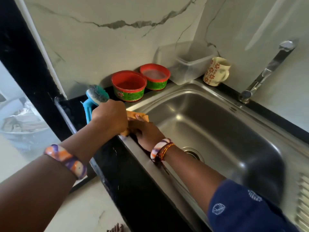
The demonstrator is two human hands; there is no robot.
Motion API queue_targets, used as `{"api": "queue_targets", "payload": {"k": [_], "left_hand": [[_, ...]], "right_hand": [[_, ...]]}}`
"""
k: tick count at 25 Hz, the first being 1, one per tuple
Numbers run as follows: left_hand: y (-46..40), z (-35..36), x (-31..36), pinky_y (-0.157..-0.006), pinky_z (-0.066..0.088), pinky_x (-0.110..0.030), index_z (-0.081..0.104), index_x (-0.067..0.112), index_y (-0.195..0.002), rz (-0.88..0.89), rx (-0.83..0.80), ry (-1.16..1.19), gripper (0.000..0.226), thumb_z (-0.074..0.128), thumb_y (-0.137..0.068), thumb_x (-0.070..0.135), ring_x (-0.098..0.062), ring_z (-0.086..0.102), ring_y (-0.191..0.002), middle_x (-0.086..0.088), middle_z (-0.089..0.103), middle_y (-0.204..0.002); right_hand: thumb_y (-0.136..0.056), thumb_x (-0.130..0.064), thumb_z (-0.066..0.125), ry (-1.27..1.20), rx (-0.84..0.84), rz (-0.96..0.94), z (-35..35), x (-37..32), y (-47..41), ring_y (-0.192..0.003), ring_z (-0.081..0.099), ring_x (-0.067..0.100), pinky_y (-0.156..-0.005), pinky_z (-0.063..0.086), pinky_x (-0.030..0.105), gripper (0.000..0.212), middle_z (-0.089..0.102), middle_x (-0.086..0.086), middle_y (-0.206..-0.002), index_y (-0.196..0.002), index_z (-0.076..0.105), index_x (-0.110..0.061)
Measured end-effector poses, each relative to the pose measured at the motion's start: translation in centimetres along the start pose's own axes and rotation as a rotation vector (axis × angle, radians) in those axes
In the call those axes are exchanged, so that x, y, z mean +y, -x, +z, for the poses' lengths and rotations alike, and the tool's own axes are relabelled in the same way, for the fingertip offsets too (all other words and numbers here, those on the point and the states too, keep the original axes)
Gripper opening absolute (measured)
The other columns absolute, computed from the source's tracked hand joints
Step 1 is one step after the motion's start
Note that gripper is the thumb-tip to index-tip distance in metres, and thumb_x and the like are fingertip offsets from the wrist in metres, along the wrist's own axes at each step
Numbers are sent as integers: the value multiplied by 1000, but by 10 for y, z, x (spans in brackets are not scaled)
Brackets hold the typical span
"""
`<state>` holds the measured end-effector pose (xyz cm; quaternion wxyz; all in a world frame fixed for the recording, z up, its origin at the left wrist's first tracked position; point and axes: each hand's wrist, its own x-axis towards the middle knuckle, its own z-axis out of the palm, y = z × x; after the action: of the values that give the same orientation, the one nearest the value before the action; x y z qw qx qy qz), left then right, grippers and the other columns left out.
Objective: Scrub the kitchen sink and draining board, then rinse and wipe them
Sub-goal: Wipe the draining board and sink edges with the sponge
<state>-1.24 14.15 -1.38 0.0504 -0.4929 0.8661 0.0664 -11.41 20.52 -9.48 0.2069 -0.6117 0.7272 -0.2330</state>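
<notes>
— Where's the sink (217, 124)?

— Steel basin set in black counter (133, 181); my right hand (147, 133) pinches an orange cloth (143, 116) at its near-left rim, apparently to wipe; left hand (109, 118) grips the blue scrub brush (95, 96), bristles up, kept clear; detergent tubs (128, 86) behind.
</notes>
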Motion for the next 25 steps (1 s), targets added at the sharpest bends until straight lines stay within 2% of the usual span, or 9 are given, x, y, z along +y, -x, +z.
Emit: {"api": "queue_targets", "payload": {"k": [2, 4, 7, 9, 12, 15, 18, 22, 25], "left_hand": [[-10, -2, 5, -67, 44, -33, 61, 5, -109, 31, -57, -42, 26, 58, -83, 11, -30, 61, -99, -13, 60, -103], [-20, -2, 12, -66, 42, -32, 62, 10, -110, 57, -94, -95, 29, 63, -84, 23, -28, 61, -103, -8, 61, -109], [-33, -3, 27, -65, 40, -30, 62, 15, -112, 142, -62, -134, 28, 62, -88, 28, -25, 60, -104, -4, 62, -112], [-40, -7, 36, -66, 40, -30, 62, 14, -111, 223, -21, -131, 24, 56, -91, 26, -26, 60, -103, -4, 62, -109], [-53, -17, 46, -64, 42, -30, 62, 12, -103, 300, 15, -68, 20, 47, -93, 21, -24, 58, -84, -1, 53, -81], [-75, -22, 56, -63, 40, -31, 62, 13, -102, 343, 74, -31, 18, 48, -92, 17, -25, 59, -84, -4, 54, -84], [-97, -13, 80, -68, 45, -32, 59, 14, -103, 523, 60, -1, 17, 47, -92, 17, -26, 60, -96, -7, 61, -104], [-126, 12, 116, -81, 47, -31, 50, 14, -124, 716, 55, -72, 33, 45, -92, 17, -22, 54, -111, -4, 52, -123], [-143, 27, 132, -89, 47, -33, 45, 11, -131, 739, 63, -154, 40, 46, -90, 14, -22, 46, -122, -7, 45, -133]], "right_hand": [[-93, -16, 44, 58, 78, -23, 5, 8, -10, -143, 23, 18, -113, 28, 29, 45, 36, -2, -150, -136, 48, -30], [-92, -28, 33, 139, 157, -58, 1, 13, -17, -139, 33, 20, -108, 35, 29, 43, 41, -5, -147, -130, 54, -33], [-78, -31, 27, 239, 359, -92, -11, 19, -24, -104, 65, 28, -72, 53, 27, 54, 66, -1, -120, -109, 70, -28], [-75, -23, 37, 276, 466, -68, -13, 39, -31, -79, 72, 27, -50, 50, 20, 43, 74, 0, -100, -92, 76, -28], [-91, -24, 41, 135, 486, 128, -34, 76, -44, -113, 60, 16, -74, 40, 5, 36, 58, -12, -130, -116, 65, -35], [-97, -24, 35, 187, 404, 330, -56, 114, -55, -136, 36, 17, -99, 35, 23, 42, 36, -19, -147, -131, 48, -45], [-97, -15, 39, 366, 439, 412, -81, 130, -69, -140, 26, 19, -116, 18, 39, 46, 36, -16, -148, -134, 46, -42], [-98, -23, 39, 538, 388, 507, -107, 146, -80, -140, 24, 24, -116, 11, 53, 39, 41, -10, -145, -132, 47, -40], [-96, -31, 41, 612, 363, 612, -122, 152, -93, -125, 44, 31, -108, 28, 51, 31, 56, 1, -127, -121, 59, -28]]}}
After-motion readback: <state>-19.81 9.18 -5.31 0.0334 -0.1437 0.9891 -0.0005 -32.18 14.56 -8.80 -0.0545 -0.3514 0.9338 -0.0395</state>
